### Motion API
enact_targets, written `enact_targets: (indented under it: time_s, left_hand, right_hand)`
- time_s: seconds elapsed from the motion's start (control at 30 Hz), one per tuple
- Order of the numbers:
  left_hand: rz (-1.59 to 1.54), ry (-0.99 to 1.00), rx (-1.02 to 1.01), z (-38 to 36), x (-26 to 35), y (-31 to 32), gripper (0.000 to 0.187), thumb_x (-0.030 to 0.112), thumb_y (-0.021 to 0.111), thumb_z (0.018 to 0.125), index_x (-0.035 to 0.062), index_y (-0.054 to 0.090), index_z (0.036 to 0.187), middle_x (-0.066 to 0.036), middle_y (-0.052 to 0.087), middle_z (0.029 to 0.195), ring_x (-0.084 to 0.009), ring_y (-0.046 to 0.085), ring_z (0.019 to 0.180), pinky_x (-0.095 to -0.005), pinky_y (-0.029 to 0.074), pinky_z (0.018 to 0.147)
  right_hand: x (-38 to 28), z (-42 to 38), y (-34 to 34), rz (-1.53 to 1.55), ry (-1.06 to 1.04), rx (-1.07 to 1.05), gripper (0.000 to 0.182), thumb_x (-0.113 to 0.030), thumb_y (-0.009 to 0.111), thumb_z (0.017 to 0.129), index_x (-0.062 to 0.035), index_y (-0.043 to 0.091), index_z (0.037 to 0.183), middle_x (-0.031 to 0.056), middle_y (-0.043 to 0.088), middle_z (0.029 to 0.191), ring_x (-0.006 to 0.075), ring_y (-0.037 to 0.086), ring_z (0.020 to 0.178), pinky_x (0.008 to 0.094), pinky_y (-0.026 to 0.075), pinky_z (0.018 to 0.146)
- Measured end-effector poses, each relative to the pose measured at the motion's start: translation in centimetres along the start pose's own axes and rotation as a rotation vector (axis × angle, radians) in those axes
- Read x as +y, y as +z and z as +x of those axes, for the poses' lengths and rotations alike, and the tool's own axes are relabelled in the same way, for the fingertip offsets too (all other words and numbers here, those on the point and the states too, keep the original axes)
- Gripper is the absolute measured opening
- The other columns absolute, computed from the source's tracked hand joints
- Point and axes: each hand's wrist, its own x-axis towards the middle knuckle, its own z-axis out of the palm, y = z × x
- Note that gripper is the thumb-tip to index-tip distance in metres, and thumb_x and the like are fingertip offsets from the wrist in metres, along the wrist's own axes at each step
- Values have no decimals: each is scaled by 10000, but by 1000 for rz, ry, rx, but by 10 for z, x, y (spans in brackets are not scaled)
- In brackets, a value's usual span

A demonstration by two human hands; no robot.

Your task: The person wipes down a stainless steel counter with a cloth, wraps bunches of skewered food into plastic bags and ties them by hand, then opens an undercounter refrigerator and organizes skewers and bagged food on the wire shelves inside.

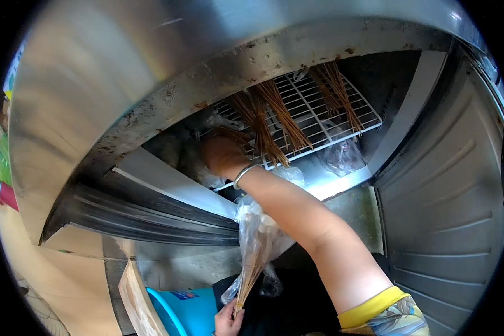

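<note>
My right hand [224,155], with a bracelet at the wrist, reaches into the open metal cabinet at the left part of the white wire rack [319,134]. Its fingers are in shadow, and what they touch is hidden. Bundles of thin brown sticks [285,115] lie on the rack to the right of that hand. Low in the view, my left hand [228,320] is closed round the lower end of a stick bundle [252,274]. A clear plastic bag [255,224] covers the upper part of this bundle.
The cabinet's ribbed door [442,224] stands open on the right. Another door edge with a dark seal [151,215] is on the left. A clear bag [341,155] sits below the rack. A blue bucket [193,305] and a cardboard piece [140,297] are at the lower left.
</note>
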Motion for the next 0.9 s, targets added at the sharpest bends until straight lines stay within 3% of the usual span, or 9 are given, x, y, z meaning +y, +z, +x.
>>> enact_targets:
  time_s: [0.07,0.17,0.27,0.33,0.53,0.67,0.77,0.87,0.9]
  left_hand:
    - [-11,-13,-24,2,6,-2,317,149,571,840,-16,542,1109,-235,607,920,-353,609,804,-374,488,699]
    - [-41,-28,-37,3,11,-2,325,146,571,838,-20,538,1115,-238,606,933,-355,610,811,-369,490,704]
    - [-37,-63,-52,4,13,-4,328,142,568,839,-17,535,1123,-236,606,942,-347,613,817,-364,490,713]
    - [-62,-101,-91,5,13,-4,327,144,566,842,-14,533,1126,-232,607,944,-336,617,819,-358,490,711]
    - [-67,-73,-81,7,12,0,321,153,566,848,5,536,1131,-216,613,936,-313,621,803,-346,489,695]
    - [-76,-72,-77,10,13,-1,319,159,568,849,15,539,1133,-205,616,920,-295,620,783,-340,488,684]
    - [-123,-87,-72,10,13,-1,312,153,569,849,19,539,1129,-181,615,900,-260,610,759,-325,485,674]
    - [14,61,-87,8,-8,7,295,177,538,870,30,537,1125,-138,607,911,-216,594,769,-298,483,684]
    - [190,202,-103,6,-24,14,290,185,528,877,33,536,1124,-123,604,914,-201,588,772,-289,483,688]
  right_hand:
    - [3,-4,-7,86,-72,-80,203,-116,500,784,-5,660,842,229,624,876,324,626,834,407,495,742]
    - [6,-7,-7,133,22,-90,205,-63,497,773,-2,658,884,209,636,892,354,623,835,417,514,720]
    - [-4,-25,-3,163,169,62,191,-60,502,778,-1,651,882,207,637,880,350,625,829,428,515,697]
    - [-3,-33,-2,148,108,120,254,-81,494,774,-77,593,1008,182,642,804,319,637,783,421,508,681]
    - [-12,-41,-31,68,72,92,349,-45,472,775,-99,527,1116,168,638,796,326,630,775,425,504,662]
    - [-3,-47,-39,142,107,92,326,-73,497,786,-95,534,1108,178,633,832,339,618,788,424,498,673]
    - [17,-80,-42,394,147,215,279,-135,560,796,-67,550,1066,197,617,882,353,603,807,422,486,691]
    - [43,-125,-52,420,-2,447,262,-150,618,781,-28,547,1002,184,611,848,328,602,754,383,477,647]
    - [44,-140,-67,500,67,330,218,-128,613,782,-32,550,967,164,606,792,309,597,707,380,467,623]
